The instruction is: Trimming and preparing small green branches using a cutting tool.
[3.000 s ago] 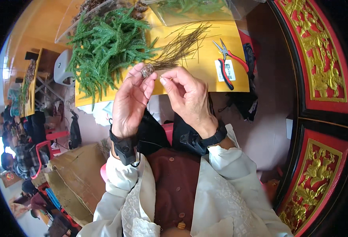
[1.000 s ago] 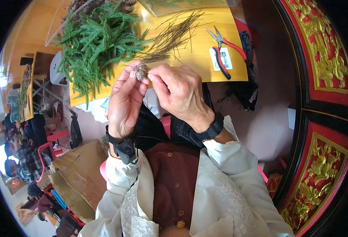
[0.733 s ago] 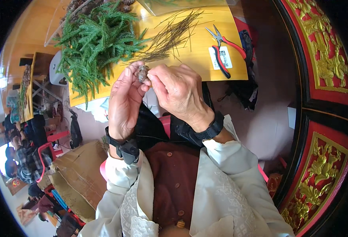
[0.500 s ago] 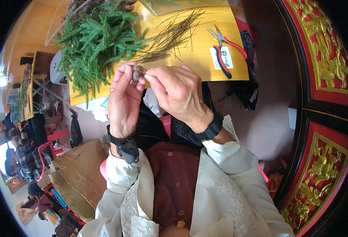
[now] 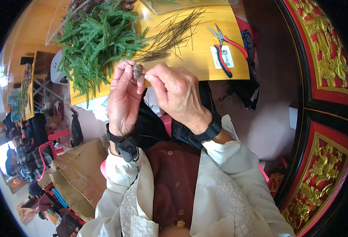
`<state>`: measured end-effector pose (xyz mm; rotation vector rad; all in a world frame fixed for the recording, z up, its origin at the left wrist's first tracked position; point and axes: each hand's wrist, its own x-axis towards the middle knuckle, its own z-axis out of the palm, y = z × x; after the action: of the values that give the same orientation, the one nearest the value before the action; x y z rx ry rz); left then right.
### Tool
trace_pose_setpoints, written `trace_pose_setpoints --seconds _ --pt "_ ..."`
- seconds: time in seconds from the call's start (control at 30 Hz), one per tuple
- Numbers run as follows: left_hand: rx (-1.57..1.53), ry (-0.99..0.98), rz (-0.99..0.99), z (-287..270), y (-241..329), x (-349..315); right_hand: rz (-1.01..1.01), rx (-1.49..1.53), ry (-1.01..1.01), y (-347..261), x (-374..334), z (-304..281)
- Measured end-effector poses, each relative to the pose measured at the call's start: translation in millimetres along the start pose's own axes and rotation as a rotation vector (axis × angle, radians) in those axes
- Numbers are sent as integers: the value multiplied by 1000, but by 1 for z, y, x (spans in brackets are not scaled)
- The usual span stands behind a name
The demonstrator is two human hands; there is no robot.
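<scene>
Just off the near edge of the table, my left hand (image 5: pixel 123 96) holds a small brown pine cone (image 5: pixel 137 71) between thumb and fingers. My right hand (image 5: pixel 178 93) is closed in a pinch at the cone's right side. Whatever lies between its thumb and forefinger is too small to name. Beyond the hands, many thin brown wires (image 5: pixel 170 37) lie scattered in a loose heap on the yellow table (image 5: pixel 203 51). A thick pile of green artificial fir sprigs (image 5: pixel 99 43) spreads to their left. Pliers (image 5: pixel 222 49) with red and black handles rest to their right.
Under the pliers lies a white printed label (image 5: pixel 228 59). A clear plastic box (image 5: pixel 170 6) stands at the table's far edge. Flattened cardboard (image 5: pixel 79 173) is at my left. A red and gold carved panel (image 5: pixel 320 173) rises at my right. Several people are far left.
Both hands stay close together around the cone. The right hand shifts only slightly, and the cone appears turned a little.
</scene>
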<state>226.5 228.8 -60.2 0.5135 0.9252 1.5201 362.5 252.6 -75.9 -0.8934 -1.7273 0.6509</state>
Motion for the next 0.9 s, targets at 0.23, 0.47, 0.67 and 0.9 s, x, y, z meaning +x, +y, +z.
trace_pose_setpoints --seconds 0.23,0.47,0.67,0.9 --pt "-54 -140 -98 -9 1 -3 124 128 -72 6 -1 -3" --pt "-37 -145 -113 -13 -1 -1 113 112 -69 11 0 -5" --pt "37 -17 -43 -1 -8 -1 91 53 -30 15 0 -4" --pt "95 33 -38 -1 -9 -2 104 67 -68 14 0 -4"
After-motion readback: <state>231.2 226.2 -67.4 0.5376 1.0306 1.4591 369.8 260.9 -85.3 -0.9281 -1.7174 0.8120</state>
